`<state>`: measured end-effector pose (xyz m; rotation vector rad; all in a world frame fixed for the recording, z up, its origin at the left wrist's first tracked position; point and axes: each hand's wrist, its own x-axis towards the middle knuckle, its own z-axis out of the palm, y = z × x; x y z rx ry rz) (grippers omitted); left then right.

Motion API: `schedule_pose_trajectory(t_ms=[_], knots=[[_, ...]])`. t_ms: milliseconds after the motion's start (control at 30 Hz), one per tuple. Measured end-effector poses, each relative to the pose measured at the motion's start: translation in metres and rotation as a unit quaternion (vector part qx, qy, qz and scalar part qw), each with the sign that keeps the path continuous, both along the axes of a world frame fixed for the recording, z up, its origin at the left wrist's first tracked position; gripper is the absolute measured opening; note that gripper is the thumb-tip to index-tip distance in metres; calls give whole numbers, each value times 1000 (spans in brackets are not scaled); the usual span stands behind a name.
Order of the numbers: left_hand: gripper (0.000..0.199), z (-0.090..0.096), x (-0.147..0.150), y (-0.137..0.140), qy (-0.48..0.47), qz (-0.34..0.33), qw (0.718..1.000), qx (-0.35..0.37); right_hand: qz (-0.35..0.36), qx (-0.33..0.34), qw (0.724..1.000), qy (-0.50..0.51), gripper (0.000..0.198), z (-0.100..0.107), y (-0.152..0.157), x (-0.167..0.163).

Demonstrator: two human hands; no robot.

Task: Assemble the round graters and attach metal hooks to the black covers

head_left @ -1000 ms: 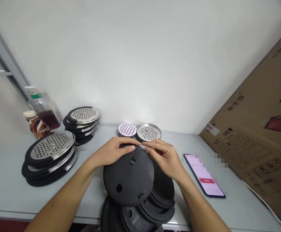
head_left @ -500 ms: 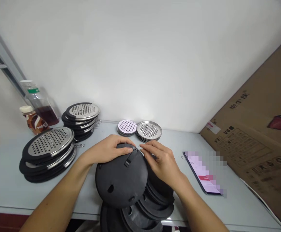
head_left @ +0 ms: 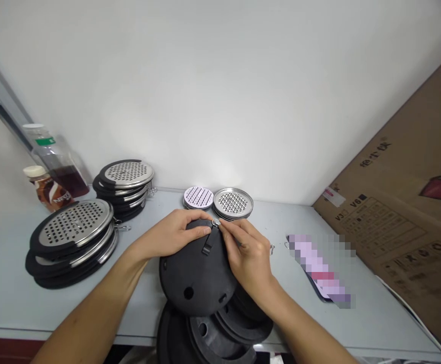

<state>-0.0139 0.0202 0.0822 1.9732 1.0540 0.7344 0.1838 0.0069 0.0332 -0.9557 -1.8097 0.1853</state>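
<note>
My left hand (head_left: 182, 235) grips the upper left edge of a black round disc (head_left: 201, 283), thumb on its face and fingers behind the rim. The disc has several holes and is tilted up towards me. A short black tab (head_left: 210, 241) runs up its face to a small metal clasp (head_left: 215, 222) at the top edge. My right hand (head_left: 249, 253) is closed in a pinch beside that clasp, its fingertips touching the upper right edge; whether they hold the clasp itself is hard to see. Under the disc lie more black curved pieces (head_left: 220, 338).
On the left stand two stacks of round metal graters with black rims (head_left: 74, 227) (head_left: 127, 177). Behind my hands lie purple grating discs (head_left: 198, 197) and steel ones (head_left: 233, 203). A bottle (head_left: 69, 177), a jar (head_left: 48, 189), a phone (head_left: 319, 273) and a cardboard box (head_left: 395, 212) flank the table.
The black disc has turned a little and shifted slightly right, so its tab stands more upright. My right fingers have moved in closer against the clasp and the rim.
</note>
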Motion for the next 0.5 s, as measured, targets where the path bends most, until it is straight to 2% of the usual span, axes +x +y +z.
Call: schedule_pose_trajectory(t_ms=[67, 133, 200, 300, 333, 400, 433, 500], knots=[[29, -1, 0, 1, -19, 4, 1000, -1, 45, -58, 997, 34, 25, 6, 4, 4], [29, 0, -2, 2, -32, 9, 999, -9, 112, -153, 979, 73, 21, 12, 9, 8], [29, 0, -4, 3, -33, 17, 999, -24, 161, -269, 939, 141, 18, 15, 14, 12], [27, 1, -6, 3, -24, 34, 999, -29, 166, -398, 865, 254, 22, 11, 19, 11], [26, 1, -5, 3, -22, 39, 999, -24, 159, -416, 848, 287, 24, 8, 20, 9], [24, 0, -2, 1, -20, 47, 999, -6, 142, -418, 830, 340, 26, 2, 19, 4], [23, -1, 0, 1, -20, 46, 999, 1, 133, -408, 831, 355, 25, 1, 17, 1], [20, -3, 6, -1, -23, 37, 999, 9, 120, -371, 853, 346, 23, 1, 13, -5]])
